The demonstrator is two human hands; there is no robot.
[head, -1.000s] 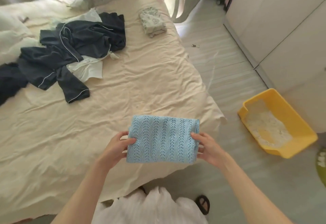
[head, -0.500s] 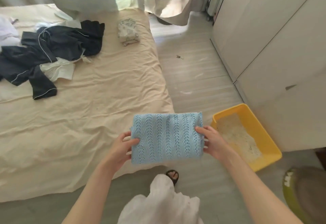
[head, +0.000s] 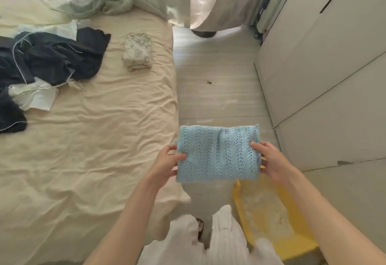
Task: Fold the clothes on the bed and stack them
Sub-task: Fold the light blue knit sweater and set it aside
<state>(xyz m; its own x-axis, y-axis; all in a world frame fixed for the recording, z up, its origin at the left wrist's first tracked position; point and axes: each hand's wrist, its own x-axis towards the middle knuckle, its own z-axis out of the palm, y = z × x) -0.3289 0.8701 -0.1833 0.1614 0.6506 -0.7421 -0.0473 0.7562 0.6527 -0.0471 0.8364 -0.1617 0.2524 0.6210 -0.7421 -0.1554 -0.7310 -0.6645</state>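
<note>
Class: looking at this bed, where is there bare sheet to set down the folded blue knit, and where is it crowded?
Bare sheet lies between the dark clothes pile and the bed's floor-side edge, in front of the folded floral bundle. A narrower strip separates pile and bundle. The far left is crowded. Both hands hold the blue knit over the floor.

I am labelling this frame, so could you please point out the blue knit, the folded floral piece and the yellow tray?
blue knit (head: 218,154): head view, middle of the folded panel.
folded floral piece (head: 137,51): head view, top face.
yellow tray (head: 300,246): head view, near rim.
</note>
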